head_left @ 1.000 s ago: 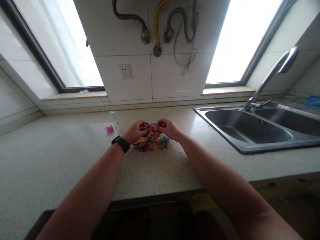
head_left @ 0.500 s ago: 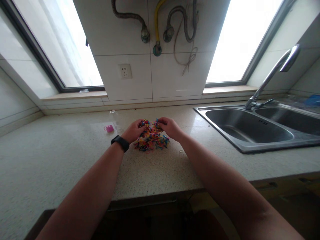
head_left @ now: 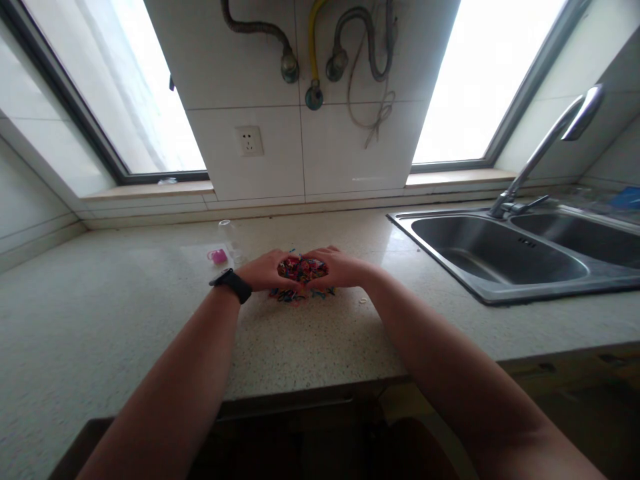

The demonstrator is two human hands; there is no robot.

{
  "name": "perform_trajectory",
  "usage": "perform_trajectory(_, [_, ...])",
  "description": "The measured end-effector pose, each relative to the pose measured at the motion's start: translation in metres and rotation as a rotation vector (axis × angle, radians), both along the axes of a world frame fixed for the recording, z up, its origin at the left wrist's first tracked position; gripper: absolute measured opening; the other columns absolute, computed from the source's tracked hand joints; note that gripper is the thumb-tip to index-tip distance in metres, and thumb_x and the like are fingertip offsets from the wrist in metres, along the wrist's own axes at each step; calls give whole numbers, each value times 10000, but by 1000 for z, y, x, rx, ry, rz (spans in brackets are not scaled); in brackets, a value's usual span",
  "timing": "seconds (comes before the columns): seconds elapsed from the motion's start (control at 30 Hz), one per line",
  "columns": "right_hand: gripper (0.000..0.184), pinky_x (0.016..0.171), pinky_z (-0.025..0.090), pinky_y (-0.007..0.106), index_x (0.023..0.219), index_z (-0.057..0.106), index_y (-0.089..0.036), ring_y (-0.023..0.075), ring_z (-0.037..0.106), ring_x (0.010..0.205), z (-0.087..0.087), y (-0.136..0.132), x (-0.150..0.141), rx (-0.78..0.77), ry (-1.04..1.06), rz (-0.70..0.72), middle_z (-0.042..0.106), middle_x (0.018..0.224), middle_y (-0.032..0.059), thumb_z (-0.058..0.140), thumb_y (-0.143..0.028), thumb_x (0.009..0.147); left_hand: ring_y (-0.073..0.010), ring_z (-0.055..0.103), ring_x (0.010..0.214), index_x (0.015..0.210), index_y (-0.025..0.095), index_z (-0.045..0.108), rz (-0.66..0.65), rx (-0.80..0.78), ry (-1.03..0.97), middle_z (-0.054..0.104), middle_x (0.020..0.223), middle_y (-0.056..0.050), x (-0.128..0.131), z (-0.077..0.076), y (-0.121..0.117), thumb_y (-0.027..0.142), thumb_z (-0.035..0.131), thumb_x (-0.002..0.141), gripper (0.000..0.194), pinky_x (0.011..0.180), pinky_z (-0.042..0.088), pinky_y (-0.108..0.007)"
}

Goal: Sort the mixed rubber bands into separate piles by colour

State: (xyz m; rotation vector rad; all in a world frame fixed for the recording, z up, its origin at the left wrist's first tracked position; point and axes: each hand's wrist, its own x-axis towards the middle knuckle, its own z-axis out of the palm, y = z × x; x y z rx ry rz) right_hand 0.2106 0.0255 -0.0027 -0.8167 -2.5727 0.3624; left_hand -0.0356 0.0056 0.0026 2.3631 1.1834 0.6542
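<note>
A heap of small, colourful rubber bands point(head_left: 303, 269) lies on the pale speckled countertop point(head_left: 310, 347). My left hand point(head_left: 267, 270), with a black watch point(head_left: 233, 285) on the wrist, curls round the heap's left side. From the right, my right hand point(head_left: 340, 268) closes round the same heap. Thumbs and fingertips of both hands nearly meet, so the bands are held in a ring between them. Some bands stick out below the thumbs. The far fingers are partly hidden. Left of the heap are a clear plastic container point(head_left: 228, 237) and a small pink piece point(head_left: 217, 256).
A steel double sink point(head_left: 480, 293) with a tall faucet point(head_left: 540, 153) is set into the counter at the right. A pale loose band point(head_left: 363, 301) lies beside my right wrist. Behind the counter, the tiled wall carries a socket point(head_left: 249, 141) and hoses.
Both hands held bunches of bands above the heap before. They have come down and now cup the heap from either side, with the bands gathered between them.
</note>
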Motion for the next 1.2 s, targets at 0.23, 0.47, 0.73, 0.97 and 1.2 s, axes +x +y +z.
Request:
perform_trajectory(0.23, [723,1026,363,428,1312,559,-217,301,534,1145,-3,-3,-9,74,-162,-13,625,1221,129,740,-523,683,-305,554,1090,1265,182,587,-54,21,303,614,1172,-121,9,1,-7,514,794,563,805,964,408,-395])
perform_trajectory(0.47, [373,798,448,295,1062,626,-183,239,620,960,-3,-2,-23,49,-128,-123,678,1014,99,684,-366,742,-232,642,831,933,176,654,9,94,307,695,904,-71,25,7,-7,315,621,754,229,725,448,-305])
perform_trajectory(0.73, [251,631,402,231,957,621,-177,137,594,710,-13,11,-23,-83,259,-264,679,813,16,670,-303,746,-216,648,830,1013,164,650,182,93,-84,705,914,-70,28,-2,-2,340,628,807,271,737,478,-322])
perform_trajectory(0.97, [254,587,416,216,1020,619,-174,120,568,661,-19,22,-27,-229,553,-263,645,758,-9,590,-244,777,-190,661,916,1203,137,561,82,-295,-614,673,1126,-136,39,-5,-2,334,678,822,445,777,531,-320])
perform_trajectory(1.2, [230,681,482,249,1013,678,-172,135,601,755,-13,16,-30,-299,622,-136,690,847,23,530,-267,866,-147,659,755,1099,139,606,121,-415,-723,695,968,-95,38,-4,-4,325,779,742,438,679,543,-280])
